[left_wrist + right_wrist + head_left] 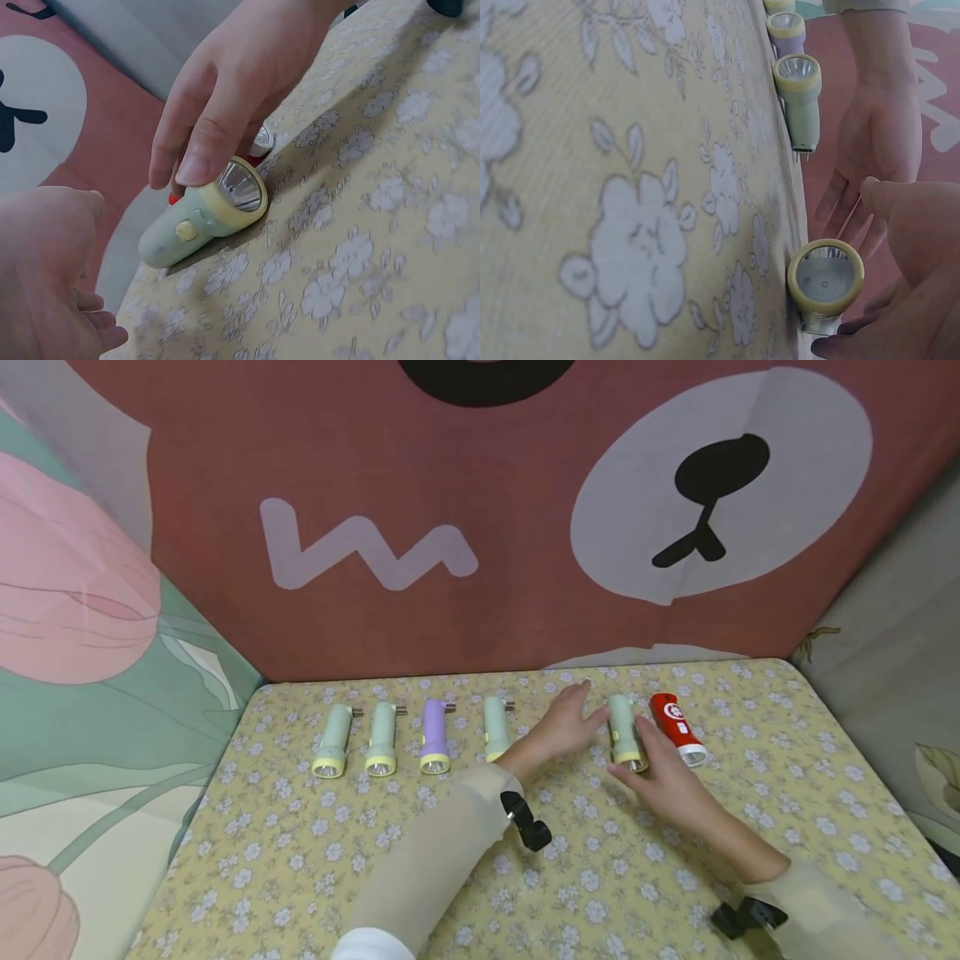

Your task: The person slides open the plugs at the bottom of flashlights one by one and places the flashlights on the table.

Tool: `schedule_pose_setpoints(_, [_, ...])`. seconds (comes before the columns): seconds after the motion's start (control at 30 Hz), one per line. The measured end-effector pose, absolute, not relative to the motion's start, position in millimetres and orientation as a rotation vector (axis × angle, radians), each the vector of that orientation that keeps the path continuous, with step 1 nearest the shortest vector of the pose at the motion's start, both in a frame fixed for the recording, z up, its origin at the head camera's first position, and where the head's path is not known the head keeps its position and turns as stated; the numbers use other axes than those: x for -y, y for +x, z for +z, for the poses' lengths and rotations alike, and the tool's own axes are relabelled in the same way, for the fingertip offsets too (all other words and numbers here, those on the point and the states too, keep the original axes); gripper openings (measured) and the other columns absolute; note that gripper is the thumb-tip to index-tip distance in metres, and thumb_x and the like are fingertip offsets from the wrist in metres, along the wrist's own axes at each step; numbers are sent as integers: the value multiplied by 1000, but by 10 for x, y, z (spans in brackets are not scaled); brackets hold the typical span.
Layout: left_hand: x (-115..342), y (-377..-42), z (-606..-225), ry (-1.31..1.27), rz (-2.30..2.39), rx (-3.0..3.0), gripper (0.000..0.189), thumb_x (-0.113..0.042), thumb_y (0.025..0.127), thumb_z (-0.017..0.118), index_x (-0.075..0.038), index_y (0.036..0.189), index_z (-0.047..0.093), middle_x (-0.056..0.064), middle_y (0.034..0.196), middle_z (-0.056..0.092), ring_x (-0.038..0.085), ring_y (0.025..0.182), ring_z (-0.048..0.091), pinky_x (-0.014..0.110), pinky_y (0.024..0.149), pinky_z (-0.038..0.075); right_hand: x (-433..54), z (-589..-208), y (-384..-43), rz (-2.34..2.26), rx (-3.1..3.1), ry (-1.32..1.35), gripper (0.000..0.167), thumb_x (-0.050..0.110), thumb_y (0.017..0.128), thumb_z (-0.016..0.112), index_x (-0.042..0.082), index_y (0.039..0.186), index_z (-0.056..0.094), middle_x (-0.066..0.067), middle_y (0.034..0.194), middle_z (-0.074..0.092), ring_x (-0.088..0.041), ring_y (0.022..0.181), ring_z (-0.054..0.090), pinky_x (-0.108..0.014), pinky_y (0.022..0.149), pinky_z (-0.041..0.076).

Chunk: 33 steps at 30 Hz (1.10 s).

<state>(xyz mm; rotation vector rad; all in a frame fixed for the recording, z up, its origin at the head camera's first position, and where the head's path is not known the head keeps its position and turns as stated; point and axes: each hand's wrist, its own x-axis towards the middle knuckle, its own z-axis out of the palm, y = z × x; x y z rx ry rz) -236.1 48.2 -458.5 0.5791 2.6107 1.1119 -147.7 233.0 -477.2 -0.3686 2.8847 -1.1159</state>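
Note:
A pale green flashlight (622, 727) with a cream-yellow head lies on the flowered tablecloth between both hands. My right hand (671, 781) is around its near right side, with thumb and fingers apart. In the right wrist view the thumb (889, 199) stands off from the flashlight's head (825, 279), while the fingertips come close beside it; whether they touch it I cannot tell. To the left, my left hand (562, 727) is spread near the same flashlight, holding nothing. A red flashlight (677, 727) with a white head lies just beyond the right hand.
Left of the hands, more flashlights lie in a row: a green one (495, 727), a purple one (434, 735) and two green ones (383, 735), some showing metal plug prongs. A pink-red cloth wall (480, 627) with a cartoon print rises behind the table's back edge.

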Motion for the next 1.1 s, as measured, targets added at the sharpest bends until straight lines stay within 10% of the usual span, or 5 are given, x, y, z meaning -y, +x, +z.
schedule_pose_setpoints(0.73, [-811,-2493,-4772,483,1258,-2485,62,-26,104,61,-4,157,36,13,153,47,23,132,55,27,103,50,-2348,-4912,-1566,-1225,-2814,-311,89,21,101,67,-11,158,8,-36,153,31,-48,124,52,-61,94,51])
schedule_pose_setpoints(1.1, [-886,-2484,-4816,436,1383,-2382,60,-18,103,63,-5,156,39,12,146,55,21,129,56,25,102,50,-2346,-4895,-1568,-1226,-2811,-306,84,17,103,64,-15,156,8,-40,158,18,-54,136,37,-65,100,45])
